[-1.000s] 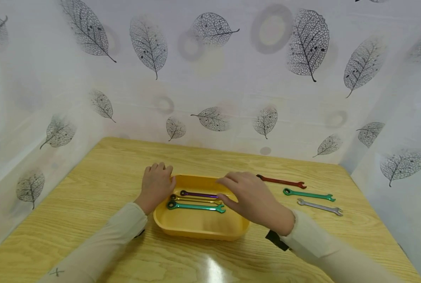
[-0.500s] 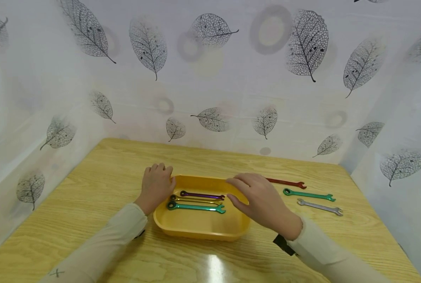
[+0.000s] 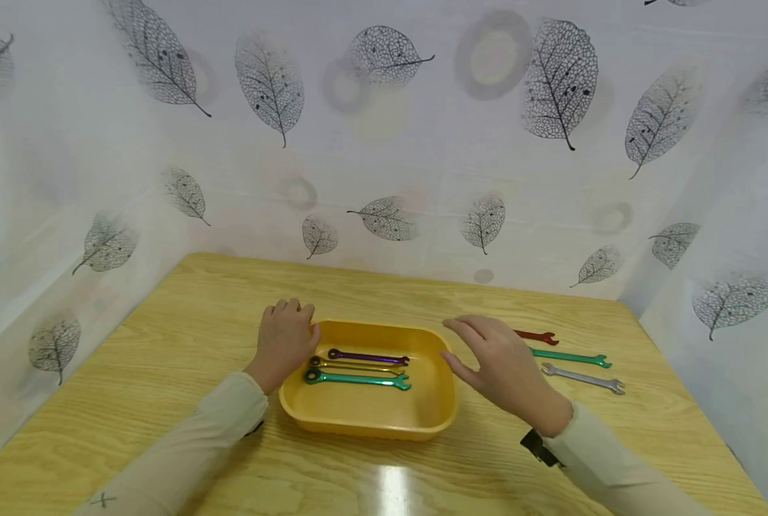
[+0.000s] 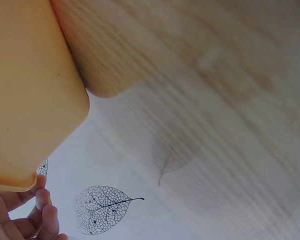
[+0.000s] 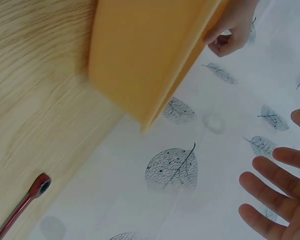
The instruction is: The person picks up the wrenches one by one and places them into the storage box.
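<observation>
My left hand grips the left rim of a yellow plastic tray; the left wrist view shows its curled fingers at the rim. Inside the tray lie a purple wrench, a gold wrench and a green wrench, side by side. Just past the tray's right rim, my right hand hovers with nothing in it. Its fingers are apart and loosely bent in the right wrist view. Beyond it on the table are a red wrench, partly hidden, and a second green wrench.
A silver wrench lies nearest me in the right-hand row. All of it stands on a wood-grain table, enclosed at the back and sides by a white curtain with a leaf print.
My right hand has moved right, from over the tray to beyond its right rim, uncovering the purple wrench's end and covering more of the red wrench. The left hand stays at the rim.
</observation>
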The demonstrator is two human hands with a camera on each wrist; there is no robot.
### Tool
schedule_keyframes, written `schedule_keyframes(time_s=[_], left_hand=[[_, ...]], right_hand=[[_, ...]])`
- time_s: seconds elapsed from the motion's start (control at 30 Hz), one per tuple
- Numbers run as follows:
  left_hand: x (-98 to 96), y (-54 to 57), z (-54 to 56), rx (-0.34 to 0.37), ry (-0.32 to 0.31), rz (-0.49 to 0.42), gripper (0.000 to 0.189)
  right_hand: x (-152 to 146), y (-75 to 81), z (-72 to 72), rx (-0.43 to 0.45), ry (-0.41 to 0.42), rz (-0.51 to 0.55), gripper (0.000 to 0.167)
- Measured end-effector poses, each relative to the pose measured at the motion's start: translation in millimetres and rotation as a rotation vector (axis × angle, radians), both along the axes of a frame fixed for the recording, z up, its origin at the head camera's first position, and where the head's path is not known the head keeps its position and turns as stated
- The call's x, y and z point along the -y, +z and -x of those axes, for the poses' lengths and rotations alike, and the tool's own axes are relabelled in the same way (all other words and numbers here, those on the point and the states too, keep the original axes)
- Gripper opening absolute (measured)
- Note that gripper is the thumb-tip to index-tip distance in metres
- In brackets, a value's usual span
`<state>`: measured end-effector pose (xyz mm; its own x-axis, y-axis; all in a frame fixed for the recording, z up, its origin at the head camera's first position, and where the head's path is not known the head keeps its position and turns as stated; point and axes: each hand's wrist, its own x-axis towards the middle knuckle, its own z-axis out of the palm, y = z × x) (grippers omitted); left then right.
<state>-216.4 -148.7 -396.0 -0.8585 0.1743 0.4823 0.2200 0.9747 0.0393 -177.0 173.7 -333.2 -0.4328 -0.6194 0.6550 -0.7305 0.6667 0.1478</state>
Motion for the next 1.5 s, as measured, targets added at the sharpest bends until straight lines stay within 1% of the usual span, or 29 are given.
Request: schedule_keyframes(time_s=[0.2,0.4,0.57,0.63,0.87,1.17,1.5], left_hand=[[0.1,0.2,-0.5,-0.009,-0.006,-0.002,0.016],[0.5,0.0,-0.3,-0.026,-0.009,-0.003,0.015],[1.3,-0.4,0.2,-0.017,-0.006,-0.002,0.016],[1.6,-0.8,0.6,-0.020,-0.005,0.001,0.016],[1.9,-0.7,1.0,-0.021,-0.004,0.008,0.017],[2.1,-2.6,2.8,-0.019,-0.001,0.004,0.017],[2.4,-3.7,3.8,-0.010,0.001,0.001,0.017]], right_hand=[[-14.2,-5.1,4.0,-0.007,-0.004,0.013,0.051],[-29.4,-6.0,6.4,-0.011,-0.028,0.035,0.049],[-43.3,-6.3,5.6,-0.016,-0.069,0.037,0.053],[-49.0,-6.8,5.1,-0.023,-0.092,0.034,0.056],[-67.0,-9.4,5.0,-0.018,-0.146,0.032,0.061],[-83.7,-14.1,5.2,-0.025,-0.184,0.055,0.063],[-105.0,-17.2,1.3,-0.001,-0.246,0.088,0.067]])
